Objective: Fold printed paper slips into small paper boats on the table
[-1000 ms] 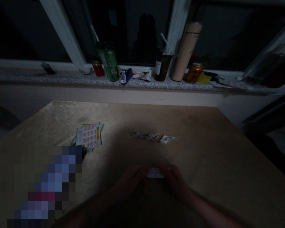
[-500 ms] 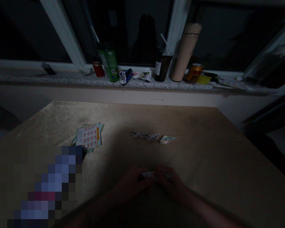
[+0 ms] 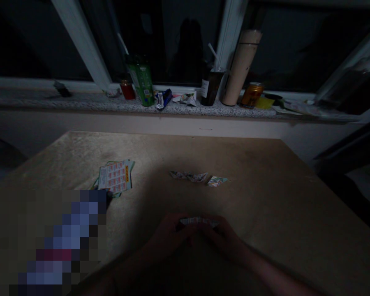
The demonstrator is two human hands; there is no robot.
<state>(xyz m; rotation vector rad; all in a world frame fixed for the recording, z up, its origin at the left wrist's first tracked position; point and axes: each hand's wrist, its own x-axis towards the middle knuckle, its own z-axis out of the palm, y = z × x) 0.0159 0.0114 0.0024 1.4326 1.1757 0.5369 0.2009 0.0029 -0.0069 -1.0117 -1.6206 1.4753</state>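
My left hand (image 3: 170,234) and my right hand (image 3: 222,235) meet near the front of the table, both closed on one small piece of folded printed paper (image 3: 195,221). Thumbs lie along its near side, and its ends are partly hidden by my fingers. The light is dim, so the folds are hard to make out. Beyond my hands lie folded paper shapes, a pair like little boats (image 3: 197,177) and a pointed one (image 3: 217,181) to their right. Off to the left rests a stack of printed paper sheets (image 3: 114,176).
A pixelated patch (image 3: 70,226) covers the table's left front. Along the granite windowsill (image 3: 175,107) stand a green cup (image 3: 144,84), a red-bodied jar (image 3: 128,90), a dark cup with a straw (image 3: 210,88), a tall pink flask (image 3: 242,68) and a gold can (image 3: 252,95).
The folded paper has shifted slightly up and left between my hands, and more of its long edge shows. My fingers have moved outward toward its ends. Everything else stays put.
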